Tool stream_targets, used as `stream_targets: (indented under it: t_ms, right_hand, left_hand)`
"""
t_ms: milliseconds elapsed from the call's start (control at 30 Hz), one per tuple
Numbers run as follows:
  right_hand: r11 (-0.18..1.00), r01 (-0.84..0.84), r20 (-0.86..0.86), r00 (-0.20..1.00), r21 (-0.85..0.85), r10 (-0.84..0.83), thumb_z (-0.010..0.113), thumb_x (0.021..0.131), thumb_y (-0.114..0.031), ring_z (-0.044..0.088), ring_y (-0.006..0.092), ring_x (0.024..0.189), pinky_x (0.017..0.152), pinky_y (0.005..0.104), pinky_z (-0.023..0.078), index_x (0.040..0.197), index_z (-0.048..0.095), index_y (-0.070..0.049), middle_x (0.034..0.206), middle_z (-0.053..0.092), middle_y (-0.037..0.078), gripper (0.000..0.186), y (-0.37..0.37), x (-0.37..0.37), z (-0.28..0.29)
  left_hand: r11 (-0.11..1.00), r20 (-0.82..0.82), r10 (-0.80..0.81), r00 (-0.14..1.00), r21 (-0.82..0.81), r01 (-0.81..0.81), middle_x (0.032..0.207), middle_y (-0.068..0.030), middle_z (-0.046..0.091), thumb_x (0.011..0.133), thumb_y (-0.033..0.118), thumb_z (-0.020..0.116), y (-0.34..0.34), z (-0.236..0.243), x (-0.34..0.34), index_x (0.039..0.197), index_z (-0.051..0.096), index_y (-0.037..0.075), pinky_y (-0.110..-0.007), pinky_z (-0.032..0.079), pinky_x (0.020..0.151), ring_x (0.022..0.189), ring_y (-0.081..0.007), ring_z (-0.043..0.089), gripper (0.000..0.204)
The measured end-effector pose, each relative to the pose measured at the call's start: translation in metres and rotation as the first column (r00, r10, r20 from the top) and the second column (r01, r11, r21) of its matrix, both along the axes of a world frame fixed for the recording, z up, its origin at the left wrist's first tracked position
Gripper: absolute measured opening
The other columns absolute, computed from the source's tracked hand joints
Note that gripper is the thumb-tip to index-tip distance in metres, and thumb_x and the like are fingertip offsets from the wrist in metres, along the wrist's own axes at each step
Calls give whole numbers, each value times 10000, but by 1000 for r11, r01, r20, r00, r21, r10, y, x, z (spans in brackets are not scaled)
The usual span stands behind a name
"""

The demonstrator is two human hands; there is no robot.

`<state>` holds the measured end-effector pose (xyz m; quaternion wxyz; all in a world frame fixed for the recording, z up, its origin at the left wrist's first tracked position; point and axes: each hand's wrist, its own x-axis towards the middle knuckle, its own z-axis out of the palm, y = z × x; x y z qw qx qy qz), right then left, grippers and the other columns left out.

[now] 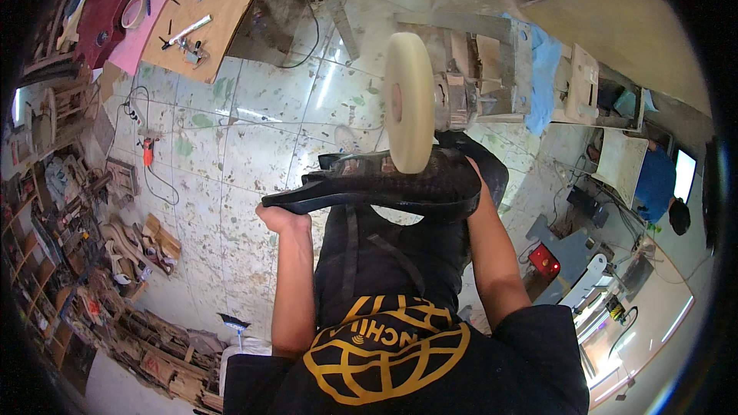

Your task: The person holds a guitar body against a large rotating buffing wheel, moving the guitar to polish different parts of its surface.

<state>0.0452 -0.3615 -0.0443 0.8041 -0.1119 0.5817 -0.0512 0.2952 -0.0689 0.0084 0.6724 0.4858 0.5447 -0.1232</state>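
Note:
A glossy black guitar body (430, 190) is held out level in front of me, across my lap. My left hand (284, 219) grips the tip of its left end from below, the fingers mostly hidden by the body. Round its right end curls my right hand (480, 196), its fingers largely out of sight behind the edge. A pale cream buffing wheel (411, 104) stands upright just beyond, its lower rim meeting the body's top surface. The wheel's face looks smeared, as if spinning. It sits on a dusty spindle housing (457, 102) to the right.
A wooden bench frame (496, 34) with a blue cloth (544, 69) supports the machine. Far left, a red guitar body (108, 11) lies on a table. An orange tool (148, 152) with a cord rests on the tiled floor. Another person (657, 180) is at the right.

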Motion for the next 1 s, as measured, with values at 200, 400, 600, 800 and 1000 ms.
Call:
stream_targets:
  t_ms: [200,400,600,800,1000]
  right_hand:
    - [996,-49,27,999,78,47,458,875,-242,611,266,807,756,380,493,991,610,-2,931,636,140,307,30,43,-15]
    - [977,-116,77,992,180,103,456,877,-232,611,264,807,755,377,494,992,609,-1,932,636,140,300,57,105,-23]
    - [963,-148,91,987,225,130,455,879,-223,612,262,806,755,374,495,992,609,1,932,636,140,294,75,124,-26]
    - [968,-141,97,988,207,123,453,880,-213,613,260,805,754,371,496,992,608,2,933,636,141,288,68,121,-26]
    - [986,-102,66,993,136,93,452,882,-203,613,258,804,753,368,497,992,608,4,934,635,141,281,43,82,-22]
  left_hand:
    - [1000,52,-17,999,16,16,1031,-124,537,844,387,256,30,3,16,993,506,57,-435,456,835,917,-270,546,441]
    - [994,122,-36,992,109,23,1130,-167,510,850,382,234,74,4,37,1097,463,20,-463,449,868,981,-303,538,495]
    - [988,141,2,990,154,-24,1160,-167,500,854,378,235,102,15,50,1129,456,18,-471,431,903,1026,-312,525,504]
    - [992,142,-13,990,129,-5,1177,-163,497,852,382,232,93,8,49,1146,458,23,-469,422,918,1046,-309,515,516]
    - [998,88,-35,996,53,31,1194,-139,504,844,376,242,45,-9,30,1182,471,37,-453,416,930,1036,-301,527,531]
